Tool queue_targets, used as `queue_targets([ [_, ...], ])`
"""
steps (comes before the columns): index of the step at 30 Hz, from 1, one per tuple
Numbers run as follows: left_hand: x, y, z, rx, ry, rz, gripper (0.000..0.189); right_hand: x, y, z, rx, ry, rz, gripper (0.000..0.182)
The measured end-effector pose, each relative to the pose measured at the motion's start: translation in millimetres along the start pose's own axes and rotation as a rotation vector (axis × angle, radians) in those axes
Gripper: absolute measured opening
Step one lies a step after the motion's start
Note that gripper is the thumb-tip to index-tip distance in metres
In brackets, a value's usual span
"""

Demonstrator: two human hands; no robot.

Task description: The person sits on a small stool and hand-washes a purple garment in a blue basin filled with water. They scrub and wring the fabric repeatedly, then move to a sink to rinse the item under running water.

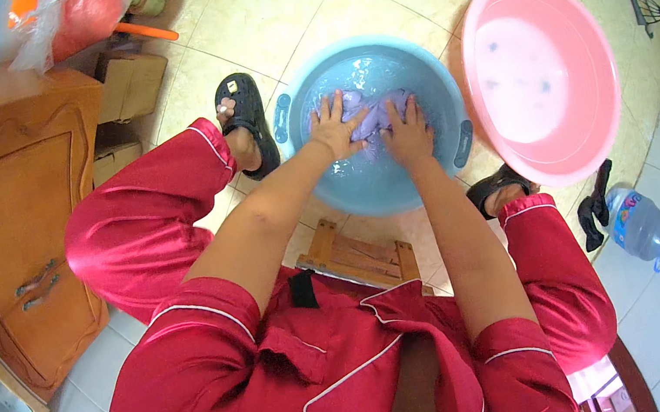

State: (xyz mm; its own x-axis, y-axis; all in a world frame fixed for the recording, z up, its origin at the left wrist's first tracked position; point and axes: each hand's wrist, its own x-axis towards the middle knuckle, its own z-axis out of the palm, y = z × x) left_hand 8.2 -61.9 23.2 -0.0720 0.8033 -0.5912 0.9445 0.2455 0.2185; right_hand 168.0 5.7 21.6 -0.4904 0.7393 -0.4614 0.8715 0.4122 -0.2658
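Observation:
A blue plastic basin [367, 193] with grey-blue handles stands on the tiled floor between my feet, with water in it. Inside lies a lavender cloth [366, 127], bunched up and wet. My left hand [336, 129] rests on the cloth's left side with its fingers spread. On the right side, my right hand [408, 132] presses down on the same cloth, fingertips partly over its folds. Neither hand is closed around it. How much of the cloth lies under the hands and the water is hidden.
A pink plastic basin [592, 113] sits to the right of the blue one. Beyond my right foot lie a large plastic bottle [638, 224] and a black item [595, 209]. A wooden cabinet [37, 237] and cardboard boxes [131, 82] stand at left. A wooden stool [358, 254] is beneath me.

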Motion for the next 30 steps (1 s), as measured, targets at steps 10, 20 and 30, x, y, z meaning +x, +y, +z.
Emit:
queue_targets([
  [10, 53.0, -20.0, 59.0, 0.049, -0.456, 0.048, 0.059, 34.0, 8.5, 3.2, -0.152, -0.151, -0.254, 0.057],
  [20, 7.4, -30.6, -51.5, -0.539, 0.146, 0.08, 0.036, 28.5, 60.9, -5.5, 1.27, 0.158, 0.127, 0.022],
  [30, -114.6, 58.1, -200.6, -1.088, 0.312, 0.45, 0.032, -28.2, 26.1, -46.2, 1.318, 0.053, -0.228, 0.055],
])
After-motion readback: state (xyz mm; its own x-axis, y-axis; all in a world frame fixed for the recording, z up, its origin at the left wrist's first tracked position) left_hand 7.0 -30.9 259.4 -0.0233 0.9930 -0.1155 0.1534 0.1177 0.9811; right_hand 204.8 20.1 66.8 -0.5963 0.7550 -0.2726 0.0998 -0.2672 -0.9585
